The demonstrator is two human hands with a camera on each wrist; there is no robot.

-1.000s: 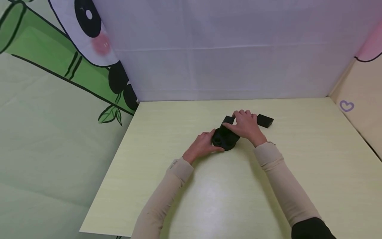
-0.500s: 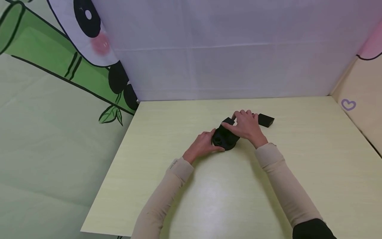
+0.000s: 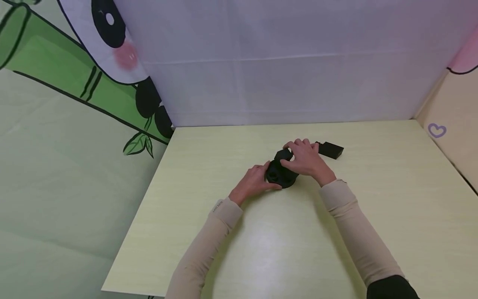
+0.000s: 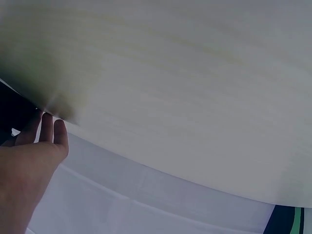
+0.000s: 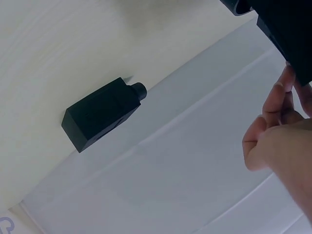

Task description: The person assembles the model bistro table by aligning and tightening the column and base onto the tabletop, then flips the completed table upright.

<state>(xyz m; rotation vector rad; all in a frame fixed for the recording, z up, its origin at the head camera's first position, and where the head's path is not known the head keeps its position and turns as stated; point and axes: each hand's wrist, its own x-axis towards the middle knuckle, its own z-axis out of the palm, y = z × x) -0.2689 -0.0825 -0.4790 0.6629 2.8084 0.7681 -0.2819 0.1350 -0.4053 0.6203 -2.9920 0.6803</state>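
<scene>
A black round base (image 3: 281,181) with small holes in its top sits on the table in the head view. My left hand (image 3: 253,181) grips its left side, thumb at the near edge and fingers at the far one. My right hand (image 3: 307,158) pinches a black rectangular block (image 3: 283,155) at the back of the base, partly covered by the fingers. In the right wrist view the same block (image 5: 290,39) stands out dark above the fingertips. The left wrist view catches only a dark edge of the base beside the fingers.
A second black block (image 3: 331,150) lies on the table right behind my right hand. Its short round peg (image 5: 140,90) shows in the right wrist view. The pale wooden table (image 3: 261,257) ends at a lavender cloth wall (image 3: 284,83); a printed cloth hangs at the left.
The block in my right hand has turned and its visible end looks shorter. My right hand has shifted slightly left, uncovering more of the second block. The left hand stays in place.
</scene>
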